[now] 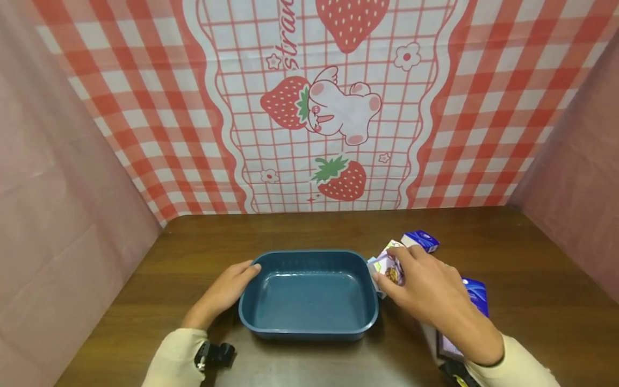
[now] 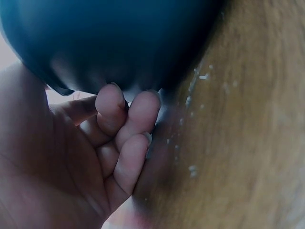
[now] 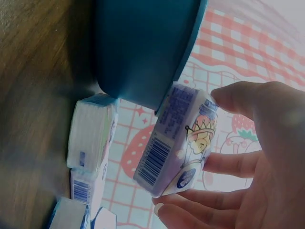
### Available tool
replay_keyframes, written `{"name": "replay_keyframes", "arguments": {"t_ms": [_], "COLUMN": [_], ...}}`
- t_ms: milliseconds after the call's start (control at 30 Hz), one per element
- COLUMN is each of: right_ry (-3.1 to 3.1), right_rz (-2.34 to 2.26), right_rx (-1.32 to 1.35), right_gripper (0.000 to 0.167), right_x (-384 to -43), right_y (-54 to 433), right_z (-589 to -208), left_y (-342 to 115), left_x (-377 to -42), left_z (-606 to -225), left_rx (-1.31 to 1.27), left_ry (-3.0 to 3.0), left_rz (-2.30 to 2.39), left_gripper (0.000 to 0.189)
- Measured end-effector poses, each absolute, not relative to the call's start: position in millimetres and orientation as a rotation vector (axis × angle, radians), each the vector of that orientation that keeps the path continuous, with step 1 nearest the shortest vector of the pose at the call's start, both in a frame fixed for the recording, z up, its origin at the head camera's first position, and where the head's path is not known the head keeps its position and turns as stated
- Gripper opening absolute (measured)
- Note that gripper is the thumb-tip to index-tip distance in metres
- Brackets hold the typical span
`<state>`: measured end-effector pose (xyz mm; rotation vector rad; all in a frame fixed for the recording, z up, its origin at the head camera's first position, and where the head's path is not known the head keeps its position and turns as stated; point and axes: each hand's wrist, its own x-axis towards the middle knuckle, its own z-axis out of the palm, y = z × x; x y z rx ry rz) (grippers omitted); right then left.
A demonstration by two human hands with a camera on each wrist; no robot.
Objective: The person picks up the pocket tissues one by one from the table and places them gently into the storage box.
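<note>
A dark blue plastic basin (image 1: 309, 301) stands on the table, nothing inside it. My left hand (image 1: 232, 287) grips its left side, thumb over the rim; in the left wrist view the curled fingers (image 2: 138, 109) touch the outer wall. Beside the opposite rim, my right hand (image 1: 430, 285) pinches a small white and purple tissue pack (image 1: 389, 269) between thumb and fingers. The right wrist view shows this pack tilted, its barcode side and cartoon bear (image 3: 200, 140) visible, one end right at the basin rim.
Behind the right hand lies a blue and white tissue pack (image 1: 420, 240). Another blue pack (image 1: 476, 293) and a pale purple one (image 1: 450, 346) lie partly under the right forearm. A checked strawberry cloth (image 1: 338, 123) hangs at the table's back edge.
</note>
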<state>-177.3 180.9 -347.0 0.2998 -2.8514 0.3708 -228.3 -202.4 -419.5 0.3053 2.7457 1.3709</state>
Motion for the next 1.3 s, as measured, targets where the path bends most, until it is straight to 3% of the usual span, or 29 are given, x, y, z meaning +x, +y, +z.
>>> {"name": "replay_keyframes", "arguments": {"t_ms": [1300], "right_ry": [-2.84], "right_rz": [0.403], "right_rx": [0.346], "right_gripper": [0.061], "right_x": [-173], "right_y": [145], "right_z": [-343], "left_y": [-202], "left_x": [-228], "left_z": [-418], "left_rx": [0.271], "left_ry": [2.729], "left_rz": [1.383], "left_gripper": [0.038]}}
